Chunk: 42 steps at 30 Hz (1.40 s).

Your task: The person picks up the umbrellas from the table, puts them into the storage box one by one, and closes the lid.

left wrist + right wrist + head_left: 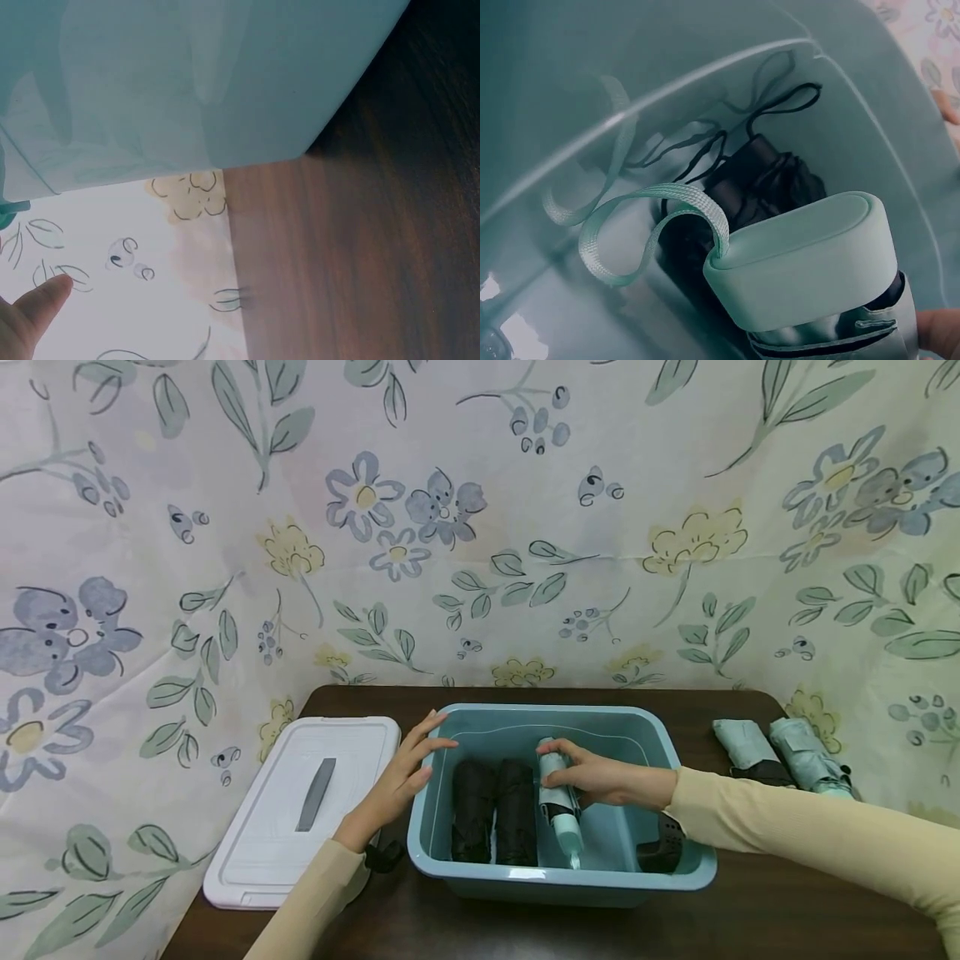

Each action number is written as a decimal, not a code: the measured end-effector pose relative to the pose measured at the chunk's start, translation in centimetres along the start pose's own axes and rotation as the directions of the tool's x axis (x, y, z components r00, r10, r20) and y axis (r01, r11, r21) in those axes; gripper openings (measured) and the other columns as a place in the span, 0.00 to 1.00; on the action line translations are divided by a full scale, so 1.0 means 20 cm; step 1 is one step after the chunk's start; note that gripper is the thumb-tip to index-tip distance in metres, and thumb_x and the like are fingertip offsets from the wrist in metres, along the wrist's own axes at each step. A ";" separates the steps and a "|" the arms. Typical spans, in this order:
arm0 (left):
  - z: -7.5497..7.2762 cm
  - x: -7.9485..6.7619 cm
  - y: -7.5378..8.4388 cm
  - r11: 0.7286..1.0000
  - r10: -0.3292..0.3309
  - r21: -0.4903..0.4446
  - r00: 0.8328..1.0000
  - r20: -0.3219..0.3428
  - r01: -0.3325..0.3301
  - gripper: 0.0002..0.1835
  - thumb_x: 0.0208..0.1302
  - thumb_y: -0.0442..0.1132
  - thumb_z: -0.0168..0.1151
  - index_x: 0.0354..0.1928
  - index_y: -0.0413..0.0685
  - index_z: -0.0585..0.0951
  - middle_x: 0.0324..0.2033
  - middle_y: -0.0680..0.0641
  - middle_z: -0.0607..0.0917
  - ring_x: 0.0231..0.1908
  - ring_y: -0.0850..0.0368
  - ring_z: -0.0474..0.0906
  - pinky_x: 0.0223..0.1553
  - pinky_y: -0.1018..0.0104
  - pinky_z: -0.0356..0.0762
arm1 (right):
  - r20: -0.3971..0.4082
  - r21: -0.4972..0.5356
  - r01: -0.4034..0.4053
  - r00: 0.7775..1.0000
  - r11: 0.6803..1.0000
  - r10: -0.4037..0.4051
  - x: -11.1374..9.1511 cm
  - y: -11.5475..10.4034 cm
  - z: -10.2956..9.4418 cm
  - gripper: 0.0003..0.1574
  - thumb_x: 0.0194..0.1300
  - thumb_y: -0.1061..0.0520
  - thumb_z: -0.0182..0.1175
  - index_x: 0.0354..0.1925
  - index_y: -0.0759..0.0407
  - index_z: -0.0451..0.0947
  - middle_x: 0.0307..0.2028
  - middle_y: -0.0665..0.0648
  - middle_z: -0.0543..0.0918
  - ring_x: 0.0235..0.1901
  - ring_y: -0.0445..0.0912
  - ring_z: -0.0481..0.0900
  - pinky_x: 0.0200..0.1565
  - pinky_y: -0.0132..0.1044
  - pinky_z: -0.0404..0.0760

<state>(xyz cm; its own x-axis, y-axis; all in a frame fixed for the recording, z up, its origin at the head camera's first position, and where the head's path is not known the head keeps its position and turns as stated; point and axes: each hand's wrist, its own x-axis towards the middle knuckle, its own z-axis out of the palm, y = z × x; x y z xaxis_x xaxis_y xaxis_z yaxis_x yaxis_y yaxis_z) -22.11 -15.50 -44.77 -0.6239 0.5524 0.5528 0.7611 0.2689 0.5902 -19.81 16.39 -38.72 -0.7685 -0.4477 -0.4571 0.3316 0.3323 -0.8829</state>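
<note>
My right hand [596, 775] grips a folded mint-green umbrella [567, 833] inside the blue plastic bin [525, 874]. The umbrella tilts, its handle toward the bin's near side. Seen from the right wrist, that pale green handle [802, 262] carries a looped woven strap [604, 247]. Left of it, two folded black umbrellas [516, 810] lie side by side on the bin's floor; the right wrist view shows their thin black wrist loops [787, 101]. My left hand [396, 781] is at the bin's left rim, fingers extended and spread, holding nothing.
A white lid [262, 827] with a grey handle [316, 795] lies left of the bin on the dark wooden table [555, 931]. Two more folded mint-green umbrellas [806, 747] rest on the table's right side. A floral cloth [480, 527] hangs behind the table.
</note>
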 end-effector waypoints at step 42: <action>0.01 0.00 0.00 0.999 -0.013 -0.030 1.000 -0.013 0.012 0.28 0.71 0.57 0.35 0.59 0.47 0.72 0.71 0.45 0.51 0.72 0.45 0.37 0.61 0.31 0.41 | -0.070 -0.120 -0.094 0.994 0.988 0.086 0.17 0.15 0.11 0.41 0.59 0.70 0.57 0.62 0.53 0.47 0.60 0.73 0.47 0.52 0.69 0.64 0.40 0.66 0.73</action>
<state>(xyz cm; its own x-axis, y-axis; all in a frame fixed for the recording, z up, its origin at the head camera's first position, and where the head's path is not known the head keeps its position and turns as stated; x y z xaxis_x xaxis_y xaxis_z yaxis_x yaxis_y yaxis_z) -21.98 -15.32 -44.85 -0.6357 0.5391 0.5526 0.7477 0.2520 0.6144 -20.17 13.99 -43.08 -0.7735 -0.3587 -0.5226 0.3342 0.4697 -0.8171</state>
